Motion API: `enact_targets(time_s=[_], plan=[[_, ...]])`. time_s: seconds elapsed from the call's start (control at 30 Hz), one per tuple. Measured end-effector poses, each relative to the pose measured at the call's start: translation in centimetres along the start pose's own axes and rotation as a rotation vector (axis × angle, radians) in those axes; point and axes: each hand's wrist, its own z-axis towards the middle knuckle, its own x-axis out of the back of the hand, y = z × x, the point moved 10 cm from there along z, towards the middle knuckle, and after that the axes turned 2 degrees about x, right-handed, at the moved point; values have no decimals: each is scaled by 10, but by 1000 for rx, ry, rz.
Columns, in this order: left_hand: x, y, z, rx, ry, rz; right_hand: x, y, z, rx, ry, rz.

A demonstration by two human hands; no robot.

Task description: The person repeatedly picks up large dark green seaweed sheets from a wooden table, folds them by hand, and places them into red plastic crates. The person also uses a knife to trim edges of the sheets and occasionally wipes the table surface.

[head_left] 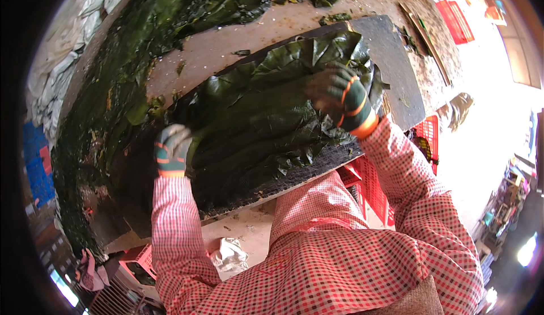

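A broad, wet sheet of dark green kelp lies spread on a dark board, its edges ruffled. At its left end is my left hand, in a green and grey knit glove with orange bands, fingers bent; whether it grips the kelp is unclear. My right hand, gloved alike, is over the right part of the sheet, blurred, its fingers bent downwards. What lies under its fingers is hidden.
A long heap of kelp curves along the far and left sides of the table. A thin wooden stick lies at the right. Red plastic crates stand below the board's near edge. White sacking lies beyond the table.
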Motion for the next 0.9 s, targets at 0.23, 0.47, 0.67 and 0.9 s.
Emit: enact_targets(time_s=[0.23,0.47,0.67,0.9], plan=[[-45,59,-41,-280,-79,534,-32,-29,-59,-8,-131,-93],[-47,68,-48,-302,-20,662,-28,-42,-71,-115,-22,-167],[-34,48,-60,-191,63,656,-29,-38,-75,-192,-28,-114],[-41,7,-65,499,-476,561,10,-24,-84,-296,-15,52]])
